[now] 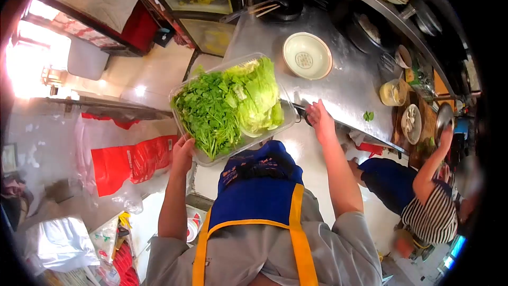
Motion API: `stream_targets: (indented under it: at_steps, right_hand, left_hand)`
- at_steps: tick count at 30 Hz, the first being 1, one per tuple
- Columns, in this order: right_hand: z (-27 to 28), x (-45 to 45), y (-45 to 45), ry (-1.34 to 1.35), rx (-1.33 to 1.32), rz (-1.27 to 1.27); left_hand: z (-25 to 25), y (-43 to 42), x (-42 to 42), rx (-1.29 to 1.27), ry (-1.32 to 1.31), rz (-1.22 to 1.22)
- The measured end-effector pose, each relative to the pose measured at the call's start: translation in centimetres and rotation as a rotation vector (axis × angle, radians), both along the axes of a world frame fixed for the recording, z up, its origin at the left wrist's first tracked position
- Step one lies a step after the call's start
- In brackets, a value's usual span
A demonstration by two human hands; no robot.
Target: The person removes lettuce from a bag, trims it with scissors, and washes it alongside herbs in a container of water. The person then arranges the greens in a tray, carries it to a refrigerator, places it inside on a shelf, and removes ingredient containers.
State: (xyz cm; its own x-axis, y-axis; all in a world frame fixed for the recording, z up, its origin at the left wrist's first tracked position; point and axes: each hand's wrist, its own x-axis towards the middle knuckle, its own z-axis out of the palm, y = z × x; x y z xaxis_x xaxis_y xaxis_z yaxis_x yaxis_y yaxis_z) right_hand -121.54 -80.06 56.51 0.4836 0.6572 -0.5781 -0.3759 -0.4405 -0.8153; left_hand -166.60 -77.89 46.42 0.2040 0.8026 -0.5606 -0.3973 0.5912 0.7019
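Observation:
A clear plastic tray [287, 112] holds leafy green cilantro [206, 106] on its left side and pale green lettuce [259, 98] on its right. My left hand [183, 151] grips the tray's near-left edge, with the fingers partly hidden at the rim. To the right of the tray, my right hand [319, 116] is raised near the counter's front edge, fingers stretched out and nothing in them. A white bowl [307, 57] with a patterned bottom stands on the metal counter [346, 92], beyond both hands.
Black pans [283, 2] sit at the back of the counter. A small green leaf [368, 116] lies on it, near a tub [393, 93]. To the right, another person [431, 206] holds a metal pan [444, 119]. A red and clear plastic bag [124, 164] is at left.

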Motion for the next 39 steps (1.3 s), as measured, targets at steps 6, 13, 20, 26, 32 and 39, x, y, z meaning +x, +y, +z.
stream_targets:
  at_steps: [6, 13, 20, 26, 32, 39]
  right_hand:
    - [-2.0, 3.4, 7.2, 0.304, 0.042, 0.014]
    - [-2.7, 4.5, 10.0, 0.247, 0.026, -0.126]
    - [-2.3, 9.5, 9.9, 0.171, 0.009, -0.181]
    - [1.6, 9.9, 8.9, 0.113, -0.198, -0.098]
    - [2.4, 8.5, 6.4, -0.171, -0.145, 0.060]
    - [2.9, 4.2, 7.1, -0.308, 0.000, 0.279]
  left_hand:
    - [0.5, 2.9, 3.0, -0.068, -0.122, 0.025]
    - [-1.3, 5.7, 4.3, -0.139, -0.053, 0.054]
    - [0.1, 9.1, 9.5, -0.124, 0.032, -0.064]
    - [-0.2, 12.8, 11.1, 0.335, 0.848, 0.174]
    - [8.6, 17.7, 21.1, 1.231, 1.091, -0.420]
    - [8.1, 19.9, 25.7, 1.225, 1.080, -0.671]
